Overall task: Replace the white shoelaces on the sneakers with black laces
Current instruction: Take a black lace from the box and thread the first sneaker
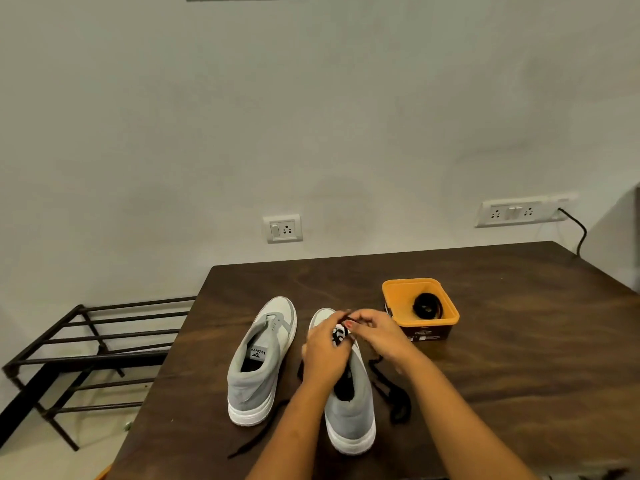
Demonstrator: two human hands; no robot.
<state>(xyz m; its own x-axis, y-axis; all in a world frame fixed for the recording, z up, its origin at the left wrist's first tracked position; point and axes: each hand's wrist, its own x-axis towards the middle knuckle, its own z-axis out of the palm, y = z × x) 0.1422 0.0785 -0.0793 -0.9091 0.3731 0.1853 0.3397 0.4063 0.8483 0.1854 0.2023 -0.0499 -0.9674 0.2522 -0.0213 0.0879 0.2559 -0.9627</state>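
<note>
- Two arms show, each from forearm to fingertips; nothing above the forearms comes into view.
- The left hand is bare, and the left forearm is bare down to the bottom edge.
- The right hand and right forearm are bare likewise.
- One nail on the right hand is painted reddish pink.

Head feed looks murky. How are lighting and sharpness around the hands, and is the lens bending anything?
Head view: light is dim and soft, no glare; the left hand and right hand are smeared over the grey-and-white sneaker; the black shoelace barely stands out from the dark brown wooden table; the wide lens bends lines near the borders, and the bottom right corner is blurred.
</note>
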